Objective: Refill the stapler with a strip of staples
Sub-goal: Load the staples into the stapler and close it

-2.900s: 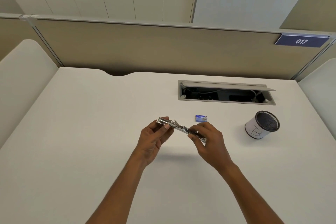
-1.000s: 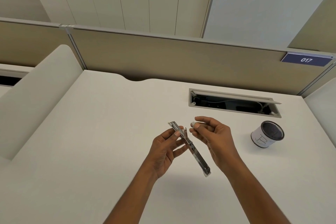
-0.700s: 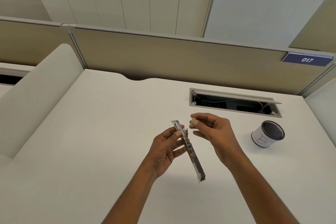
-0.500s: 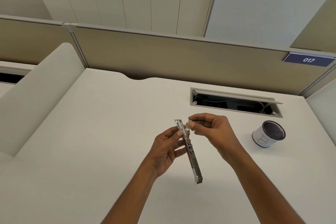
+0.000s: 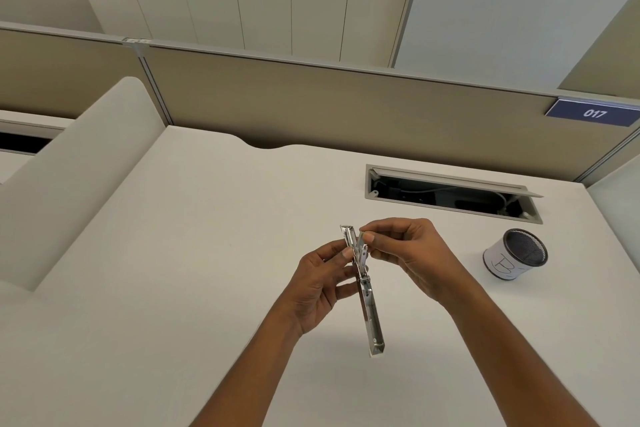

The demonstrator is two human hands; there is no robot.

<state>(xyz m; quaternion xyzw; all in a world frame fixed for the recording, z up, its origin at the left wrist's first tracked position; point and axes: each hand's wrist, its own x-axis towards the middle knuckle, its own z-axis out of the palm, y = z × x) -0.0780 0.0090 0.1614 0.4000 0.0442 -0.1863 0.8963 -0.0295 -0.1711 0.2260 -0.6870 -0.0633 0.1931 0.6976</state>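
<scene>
Since a second ago, the gap is closed between the right hand (image 5: 412,253) and the slim chrome stapler (image 5: 367,298), and the stapler is turned to point more nearly straight away from the person. The stapler is held in the air above the white desk (image 5: 173,253), opened out almost flat, its far end raised and its near end hanging toward the person. It is gripped near the hinge by the left hand (image 5: 318,284), with the thumb in front and the curled fingers behind. A short silvery strip of staples (image 5: 361,240) is pinched between the right thumb and forefinger against the open channel; whether it is seated yet cannot be told. For this step the strip is best kept parallel to the channel with its legs down, the stapler is held still, and the strip is slid in without force so that it is not snapped.
</scene>
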